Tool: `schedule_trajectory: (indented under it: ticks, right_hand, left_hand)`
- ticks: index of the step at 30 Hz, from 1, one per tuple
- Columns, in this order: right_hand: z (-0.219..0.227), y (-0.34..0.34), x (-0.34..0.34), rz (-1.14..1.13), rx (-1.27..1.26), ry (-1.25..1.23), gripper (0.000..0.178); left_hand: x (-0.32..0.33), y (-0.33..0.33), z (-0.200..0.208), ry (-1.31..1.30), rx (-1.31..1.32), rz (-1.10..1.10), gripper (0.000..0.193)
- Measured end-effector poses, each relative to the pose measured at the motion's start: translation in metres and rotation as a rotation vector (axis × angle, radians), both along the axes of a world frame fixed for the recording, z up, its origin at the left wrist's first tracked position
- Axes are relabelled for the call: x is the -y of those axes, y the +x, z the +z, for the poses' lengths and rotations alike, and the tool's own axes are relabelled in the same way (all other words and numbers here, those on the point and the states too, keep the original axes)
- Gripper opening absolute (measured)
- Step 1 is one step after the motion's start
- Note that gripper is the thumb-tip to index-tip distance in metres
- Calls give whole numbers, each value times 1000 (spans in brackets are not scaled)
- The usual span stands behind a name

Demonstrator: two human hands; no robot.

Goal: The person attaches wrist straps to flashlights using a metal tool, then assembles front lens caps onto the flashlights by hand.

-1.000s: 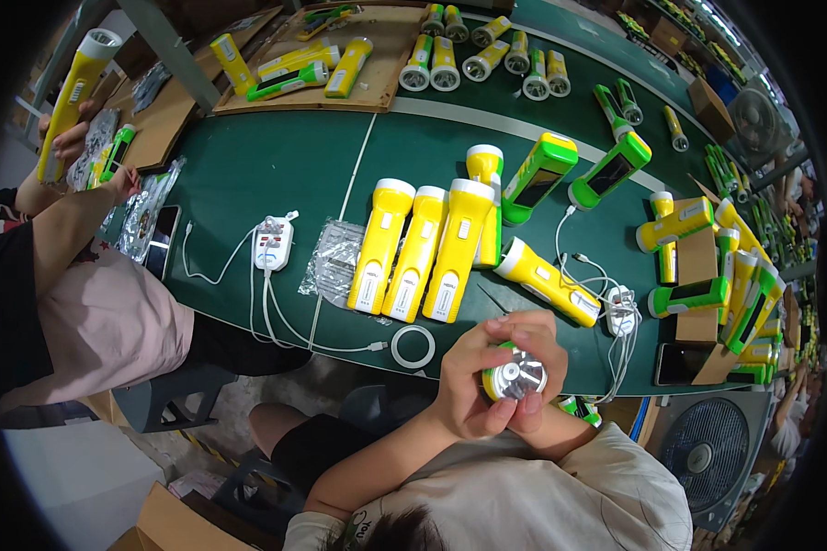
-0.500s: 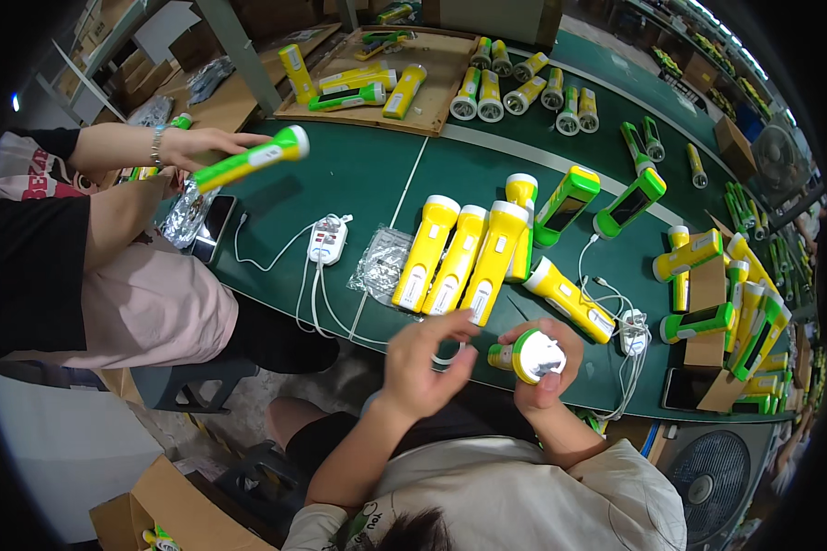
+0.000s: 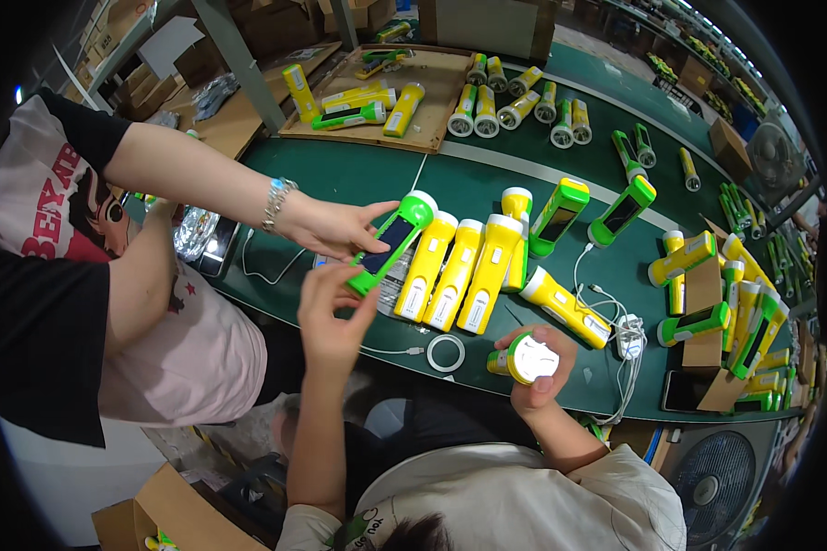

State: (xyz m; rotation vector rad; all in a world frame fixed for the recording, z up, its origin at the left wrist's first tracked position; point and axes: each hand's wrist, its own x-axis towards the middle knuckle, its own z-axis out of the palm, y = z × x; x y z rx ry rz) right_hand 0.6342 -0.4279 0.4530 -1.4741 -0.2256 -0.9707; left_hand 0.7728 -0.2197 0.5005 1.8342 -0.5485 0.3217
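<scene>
My left hand (image 3: 333,317) reaches up to the tail of a green flashlight (image 3: 390,241) with a dark panel, its fingers and thumb around that end. A co-worker's hand (image 3: 326,225) with a bracelet is on the same flashlight, nearer its head. In my right hand (image 3: 551,372) is a yellow-and-green flashlight (image 3: 524,358), its white head end facing up; the body is mostly hidden. Between my hands a white ring (image 3: 446,353) lies by the table edge. Several yellow flashlights (image 3: 453,275) lie side by side just beyond, and another yellow flashlight (image 3: 565,308) lies near my right hand.
White cables and a charging block (image 3: 629,337) lie to the right. A cardboard box (image 3: 705,321) of flashlights stands at far right, with two green flashlights (image 3: 559,216) upright nearby. A wooden tray (image 3: 423,129) is at the back. The co-worker sits at left.
The co-worker's arm has swung right, bringing the green flashlight over beside the yellow row. My left hand has moved left and up to its tail, uncovering the white ring. My right hand keeps its flashlight.
</scene>
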Motion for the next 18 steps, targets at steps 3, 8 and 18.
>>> schedule_trajectory:
  ticks: [3,8,18]
  right_hand:
    - [0,4,-1,5,0,2,53]
    - [1,-1,3,1,5,-27,52]
    - [1,0,-4,-19,-42,25,51]
  left_hand:
    - [18,-6,-19,-61,-72,54,33]
    - [32,-18,-37,-55,-95,168,37]
    - [13,-12,-68,-55,-412,177,28]
